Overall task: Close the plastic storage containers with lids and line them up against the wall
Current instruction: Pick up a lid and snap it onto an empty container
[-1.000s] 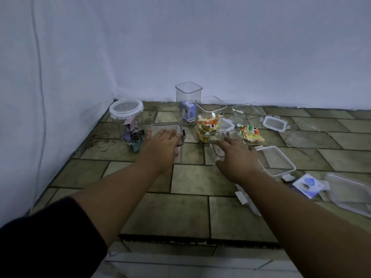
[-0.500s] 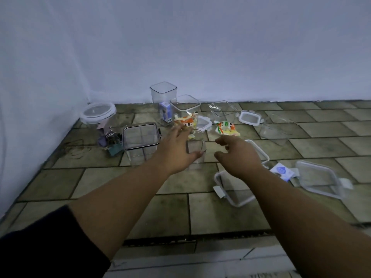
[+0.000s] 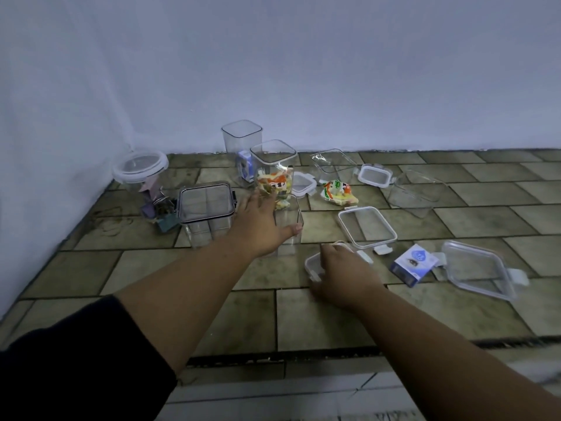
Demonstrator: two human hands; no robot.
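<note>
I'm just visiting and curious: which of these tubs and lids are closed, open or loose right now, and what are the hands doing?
round container: lidded
dark-rimmed square container: lidded
tall container: open
snack container: open
small clear container: open, left hand against it
small lid: on floor, right hand on it
rectangular lid: loose
large lid: loose

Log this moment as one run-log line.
left hand: on small open container | right hand: on small lid | lidded: round jar, square box

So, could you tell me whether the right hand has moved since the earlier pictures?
Yes. The right hand has dropped from beside the small open container toward the person, onto the small lid on the floor.
</note>
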